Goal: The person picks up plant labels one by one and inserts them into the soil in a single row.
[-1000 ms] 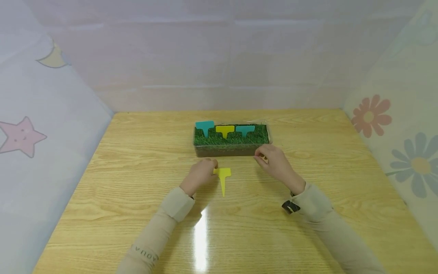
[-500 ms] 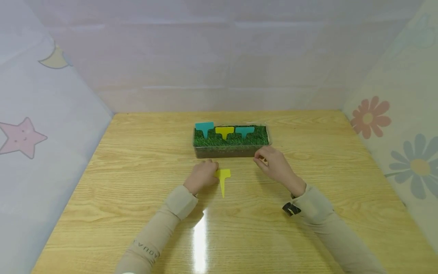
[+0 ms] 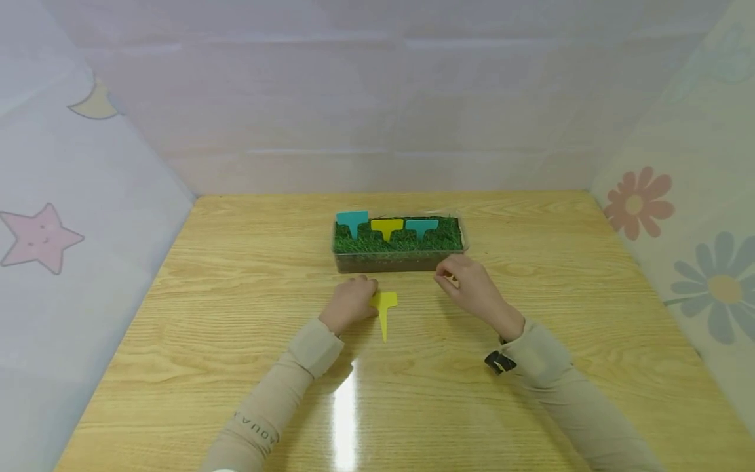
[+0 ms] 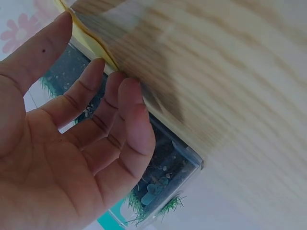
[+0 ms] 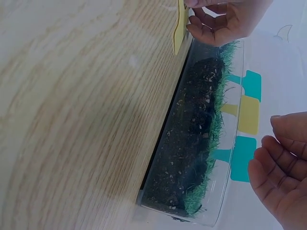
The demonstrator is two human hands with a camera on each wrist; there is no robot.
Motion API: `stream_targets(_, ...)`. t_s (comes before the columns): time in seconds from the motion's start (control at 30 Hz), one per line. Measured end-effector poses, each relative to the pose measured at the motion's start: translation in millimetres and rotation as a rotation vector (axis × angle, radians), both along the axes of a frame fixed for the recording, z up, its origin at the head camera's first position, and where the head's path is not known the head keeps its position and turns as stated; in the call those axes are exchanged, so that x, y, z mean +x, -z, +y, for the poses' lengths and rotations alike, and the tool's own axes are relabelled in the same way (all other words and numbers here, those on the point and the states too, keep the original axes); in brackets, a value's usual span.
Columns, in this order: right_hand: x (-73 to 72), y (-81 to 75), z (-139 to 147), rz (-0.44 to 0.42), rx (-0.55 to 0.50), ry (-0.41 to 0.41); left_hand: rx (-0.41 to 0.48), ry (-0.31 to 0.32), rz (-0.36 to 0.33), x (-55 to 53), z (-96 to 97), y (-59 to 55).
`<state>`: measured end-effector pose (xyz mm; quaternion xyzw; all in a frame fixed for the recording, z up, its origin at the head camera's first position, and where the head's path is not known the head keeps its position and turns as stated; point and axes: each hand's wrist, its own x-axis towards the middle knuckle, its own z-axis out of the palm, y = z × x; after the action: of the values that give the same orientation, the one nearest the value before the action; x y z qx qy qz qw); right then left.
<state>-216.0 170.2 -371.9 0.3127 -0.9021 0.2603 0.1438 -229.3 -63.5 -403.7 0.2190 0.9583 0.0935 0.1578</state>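
Note:
In the head view my left hand (image 3: 352, 303) grips the left end of a yellow T-shaped plant label (image 3: 385, 313). Its pointed stem is toward me. The left wrist view has my thumb and index fingertips at the edge of this yellow plant label (image 4: 91, 38). My right hand (image 3: 468, 283) is near the front right corner of a clear planter box (image 3: 395, 263), fingers loosely curled around nothing. Green grass and dark soil fill the box. A teal label (image 3: 352, 221), a second yellow label (image 3: 387, 227) and another teal label (image 3: 421, 227) stand upright in the grass.
The planter stands on a wooden table (image 3: 236, 275), toward the back. Patterned cloth walls enclose the table at the back (image 3: 377, 118) and both sides. A glare patch lies on the wood in front.
My left hand has shifted slightly right, covering a bit more of the yellow plant label's end. The label and my right hand have hardly moved.

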Motion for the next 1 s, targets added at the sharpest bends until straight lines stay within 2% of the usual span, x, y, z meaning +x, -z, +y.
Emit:
stream_targets(0.37, 4.0, 2.0, -0.8, -0.022, 0.013, 0.013, 0.047, -0.01, -0.002, -3.1, -0.9, 7.6)
stream_targets(0.43, 4.3, 2.9, -0.8, -0.022, 0.013, 0.013, 0.047, -0.025, -0.022, -2.6, -0.6, 6.9)
stream_targets(0.73, 7.5, 2.7, -1.2, -0.051, 0.003, 0.027, 0.035, -0.025, 0.0, -1.1, -0.2, 4.9)
stream_targets(1.0, 8.9, 1.6, -0.2, -0.078, 0.01, 0.048, 0.075, -0.044, -0.008, -1.9, 0.9, 3.2)
